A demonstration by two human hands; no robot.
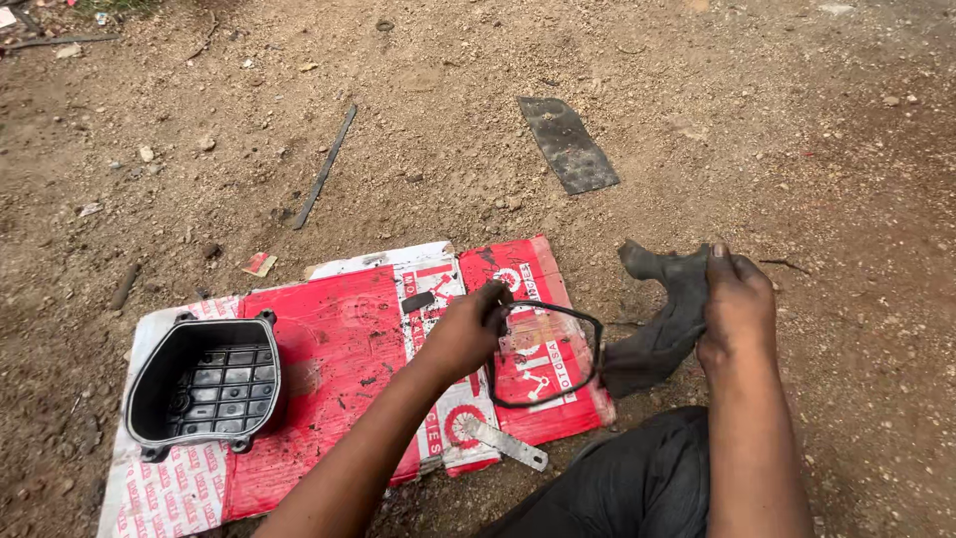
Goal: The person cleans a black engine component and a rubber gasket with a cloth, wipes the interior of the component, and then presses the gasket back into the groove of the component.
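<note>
— We have the thin black gasket [546, 354] pinched between the fingers of our left hand [468, 334], lifted just over the red and white flattened carton [339, 349]. The loop hangs to the right of that hand, sagging a little.

— And our right hand [737, 309] is closed on the dark rag [662, 319], which trails down toward our knee, near the gasket's right edge.

— We judge the risk to be grit. The dirt ground [697, 120] lies all round the carton, and a loop this limp could droop past the carton's edge and pick up sand.

— It could also kink or stretch, since we hold it at one corner only.

— The black plastic cover [204, 384] sits open side up at the carton's left end, well apart from both hands. The small metal strip [505, 441] lies just below the gasket; a snag there seems possible.
</note>
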